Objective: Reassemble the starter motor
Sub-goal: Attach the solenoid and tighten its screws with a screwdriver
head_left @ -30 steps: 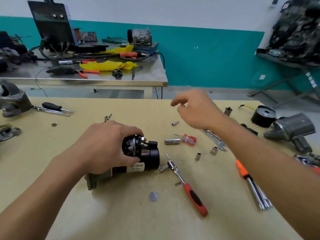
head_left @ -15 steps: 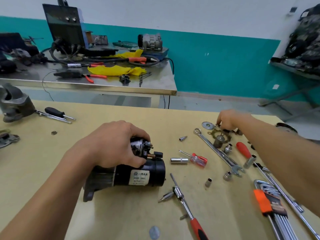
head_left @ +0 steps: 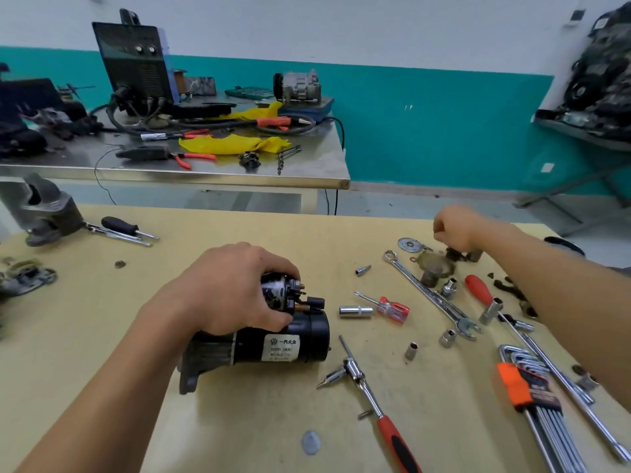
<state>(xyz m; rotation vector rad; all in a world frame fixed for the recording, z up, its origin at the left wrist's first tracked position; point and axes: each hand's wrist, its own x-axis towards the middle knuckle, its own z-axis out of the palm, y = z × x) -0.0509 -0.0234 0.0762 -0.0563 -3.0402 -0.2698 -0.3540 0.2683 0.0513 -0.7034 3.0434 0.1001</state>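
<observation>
Seen from the head camera, a black starter motor (head_left: 273,343) lies on its side near the middle of a pale wooden workbench (head_left: 239,421), label facing up. The person's left hand (head_left: 232,288) is clamped over the smaller cylinder on top of it, fingers and thumb curled round the terminal end. The right hand (head_left: 454,228) reaches to the bench's far right, fingers curled downward above a cluster of small dark parts (head_left: 459,255) beside a flat washer (head_left: 410,245); whether it has hold of anything cannot be told. Between the hands lie a chrome socket (head_left: 355,311), a small red screwdriver (head_left: 389,307) and a long spanner (head_left: 430,295). A red-handled ratchet (head_left: 375,404) rests just right of the motor, and a set of hex keys (head_left: 532,397) sits near the right forearm. A cluttered steel table (head_left: 205,172) stands behind
</observation>
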